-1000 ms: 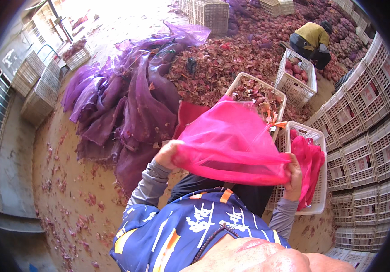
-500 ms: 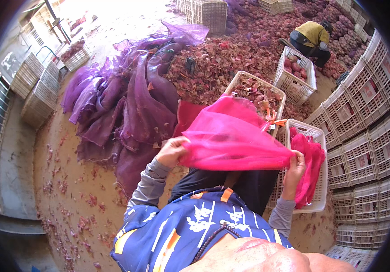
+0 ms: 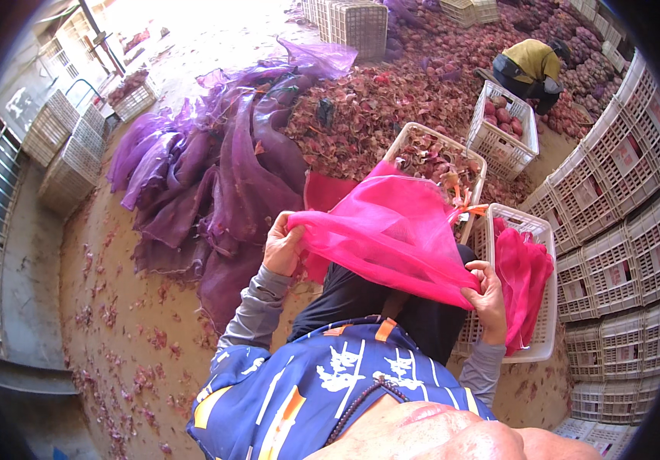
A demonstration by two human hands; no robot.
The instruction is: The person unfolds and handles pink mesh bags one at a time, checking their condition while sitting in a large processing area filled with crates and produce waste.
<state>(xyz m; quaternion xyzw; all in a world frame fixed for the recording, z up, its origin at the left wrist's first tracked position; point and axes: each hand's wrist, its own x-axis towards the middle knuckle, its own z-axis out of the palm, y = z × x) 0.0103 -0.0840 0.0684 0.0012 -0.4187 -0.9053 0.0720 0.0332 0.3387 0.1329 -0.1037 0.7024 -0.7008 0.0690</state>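
Observation:
A bright pink mesh bag (image 3: 391,230) is stretched over my lap between both hands. My left hand (image 3: 281,244) pinches one corner of its near edge, fingers closed. At the other end of that edge, my right hand (image 3: 486,299) grips the mesh between thumb and fingers. The bag's near edge gapes slightly between the hands. Its far end lies against a pale crate (image 3: 477,165) of onions and loose skins, where orange ties (image 3: 464,203) show. Beside my right hand, folded pink mesh bags (image 3: 525,280) rest in a second pale crate (image 3: 548,322).
Purple mesh sacks (image 3: 223,176) are heaped at left, next to a pile of onion skins (image 3: 361,115). A crate of onions (image 3: 508,130) stands near a crouching person (image 3: 531,65) at far right. Stacked crates (image 3: 614,261) line the right side. Skins litter the floor (image 3: 138,322).
My left hand has risen and moved slightly left, while my right hand has moved down and a little left. The bag's near edge now slants and gapes more.

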